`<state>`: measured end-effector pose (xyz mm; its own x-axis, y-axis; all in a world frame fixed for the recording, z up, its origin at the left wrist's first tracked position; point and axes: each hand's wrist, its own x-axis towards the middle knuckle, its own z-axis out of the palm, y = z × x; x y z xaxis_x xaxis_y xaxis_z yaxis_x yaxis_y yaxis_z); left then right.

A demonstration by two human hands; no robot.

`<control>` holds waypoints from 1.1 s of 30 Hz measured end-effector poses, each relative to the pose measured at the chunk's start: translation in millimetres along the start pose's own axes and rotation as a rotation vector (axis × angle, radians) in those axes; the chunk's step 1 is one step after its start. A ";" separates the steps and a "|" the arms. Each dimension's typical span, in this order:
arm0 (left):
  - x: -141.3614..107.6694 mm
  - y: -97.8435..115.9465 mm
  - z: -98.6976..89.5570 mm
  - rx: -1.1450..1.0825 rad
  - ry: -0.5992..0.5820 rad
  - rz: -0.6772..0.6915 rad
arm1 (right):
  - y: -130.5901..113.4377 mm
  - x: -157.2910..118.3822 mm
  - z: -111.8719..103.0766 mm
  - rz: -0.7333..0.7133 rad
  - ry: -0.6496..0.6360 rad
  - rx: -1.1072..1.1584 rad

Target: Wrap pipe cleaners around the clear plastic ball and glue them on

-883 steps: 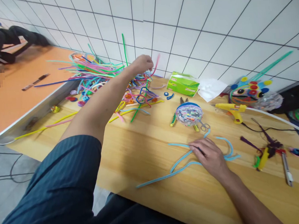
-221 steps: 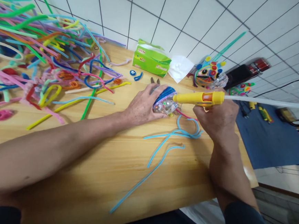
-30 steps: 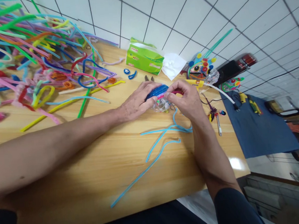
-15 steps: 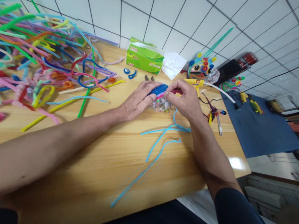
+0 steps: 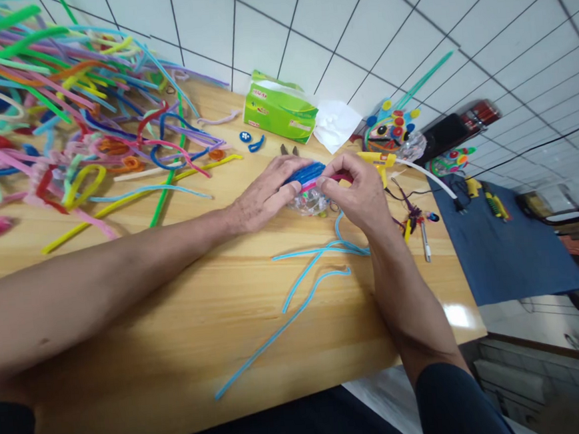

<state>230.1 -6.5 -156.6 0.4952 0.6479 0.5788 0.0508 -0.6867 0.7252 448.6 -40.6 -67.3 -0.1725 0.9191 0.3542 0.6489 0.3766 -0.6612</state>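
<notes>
My left hand is closed around the side of a blue fuzzy pipe-cleaner piece, its thumb along the near edge. Along that edge runs a pink pipe cleaner. My right hand pinches the pink strand between thumb and forefinger, and a darker red-pink length shows beside those fingers. Under the blue piece sits a clear, crinkled plastic object, partly covered by both hands. Several light blue pipe cleaners lie on the wooden table nearer to me, some passing beneath my right wrist.
A tangled heap of coloured pipe cleaners covers the left side. Behind my hands stand a green tissue pack and dark plier tips. To the right are a yellow glue gun, a decorated mask-like craft, a pen and a blue mat.
Both hands keep nearly the same place and grip. The blue piece has tilted very slightly; nothing else has visibly moved.
</notes>
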 end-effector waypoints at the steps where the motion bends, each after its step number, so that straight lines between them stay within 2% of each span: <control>1: 0.1 0.6 -0.2 -0.005 0.005 -0.006 | -0.3 -0.4 0.3 0.000 -0.004 0.000; 8: 2.0 0.4 0.9 -0.013 0.025 -0.015 | -1.6 -1.8 0.4 -0.026 0.000 -0.018; 16: 2.6 0.7 -1.1 -0.037 -0.003 -0.003 | 8.0 5.7 -17.6 0.069 -0.124 0.152; 23: 1.5 0.7 -1.2 -0.022 -0.008 -0.003 | 14.7 5.6 -13.7 0.096 -0.117 0.177; 33: 0.8 -2.0 0.8 -0.004 -0.005 0.007 | 11.2 4.4 -14.1 0.100 -0.114 0.177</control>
<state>231.1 -4.9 -157.9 0.5001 0.6414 0.5818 0.0444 -0.6899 0.7225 465.5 -34.0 -63.8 -0.2024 0.9564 0.2106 0.5289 0.2878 -0.7984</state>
